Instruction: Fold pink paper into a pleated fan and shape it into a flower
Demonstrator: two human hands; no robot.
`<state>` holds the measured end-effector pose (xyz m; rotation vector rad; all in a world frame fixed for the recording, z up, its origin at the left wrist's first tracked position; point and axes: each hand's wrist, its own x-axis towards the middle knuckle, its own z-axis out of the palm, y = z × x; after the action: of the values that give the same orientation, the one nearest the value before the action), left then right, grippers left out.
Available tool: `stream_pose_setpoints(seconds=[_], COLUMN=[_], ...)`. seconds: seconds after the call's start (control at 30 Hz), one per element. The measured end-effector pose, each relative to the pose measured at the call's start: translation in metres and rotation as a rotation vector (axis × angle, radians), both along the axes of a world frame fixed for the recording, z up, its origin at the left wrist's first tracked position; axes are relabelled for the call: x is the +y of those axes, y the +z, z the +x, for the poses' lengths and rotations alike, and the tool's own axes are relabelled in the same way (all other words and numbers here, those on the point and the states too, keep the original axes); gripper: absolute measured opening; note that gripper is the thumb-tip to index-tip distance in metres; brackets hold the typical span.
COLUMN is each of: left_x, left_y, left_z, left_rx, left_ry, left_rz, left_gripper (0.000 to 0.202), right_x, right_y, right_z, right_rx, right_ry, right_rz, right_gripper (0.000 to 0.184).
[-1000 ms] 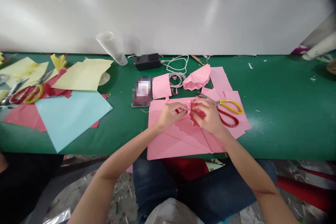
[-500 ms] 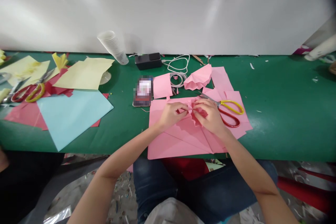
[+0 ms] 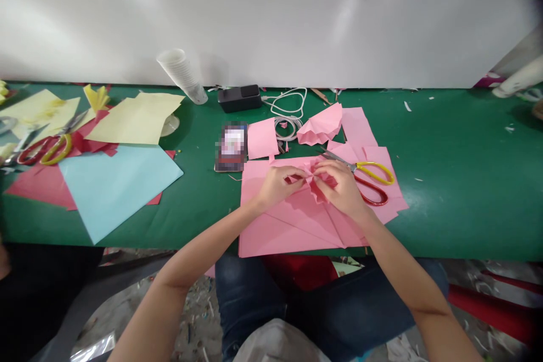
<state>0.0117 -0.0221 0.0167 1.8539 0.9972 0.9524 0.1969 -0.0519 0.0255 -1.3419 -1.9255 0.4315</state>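
Observation:
A pleated pink paper piece [image 3: 316, 190] is pinched between my two hands, over a stack of pink paper sheets [image 3: 271, 232]. My left hand [image 3: 278, 184] grips its left side with thumb and fingertips. My right hand [image 3: 339, 184] holds the gathered middle and right side, hiding part of the folds. Just right of that hand, scissors [image 3: 373, 172] with one yellow and one red handle lie on the pink sheets. Behind the hands rests another pleated pink paper fan [image 3: 321, 126]. A small pink paper square [image 3: 262, 139] lies beside the phone [image 3: 232, 147].
On the green table [image 3: 458, 192], a black box-shaped device [image 3: 240, 98] connects to a coiled white cable [image 3: 288, 121]. A stack of plastic cups [image 3: 182, 74] leans near the white wall. Leftward lie a light blue sheet [image 3: 121, 186], yellow sheets [image 3: 138, 119] and more scissors [image 3: 57, 149].
My fingers have shifted very slightly on the pleated pink paper. Everything else stays where it was.

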Motion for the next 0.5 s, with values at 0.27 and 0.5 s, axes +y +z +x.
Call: stream_pose_setpoints(seconds=[0.27, 0.5], left_x=[0.0004, 0.0022], left_y=[-0.0025, -0.0059], left_z=[0.0001, -0.0012], left_rx=[-0.051, -0.077], left_ry=[-0.018, -0.021], left_rz=[-0.073, -0.016], left_gripper=[0.012, 0.007], right_x=[-0.0001, -0.0004], right_y=[0.0014, 0.0013], right_z=[-0.0001, -0.0008], right_rx=[0.022, 0.006], right_ry=[0.009, 0.019], right_rz=[-0.029, -0.011], right_gripper=[0.005, 0.006])
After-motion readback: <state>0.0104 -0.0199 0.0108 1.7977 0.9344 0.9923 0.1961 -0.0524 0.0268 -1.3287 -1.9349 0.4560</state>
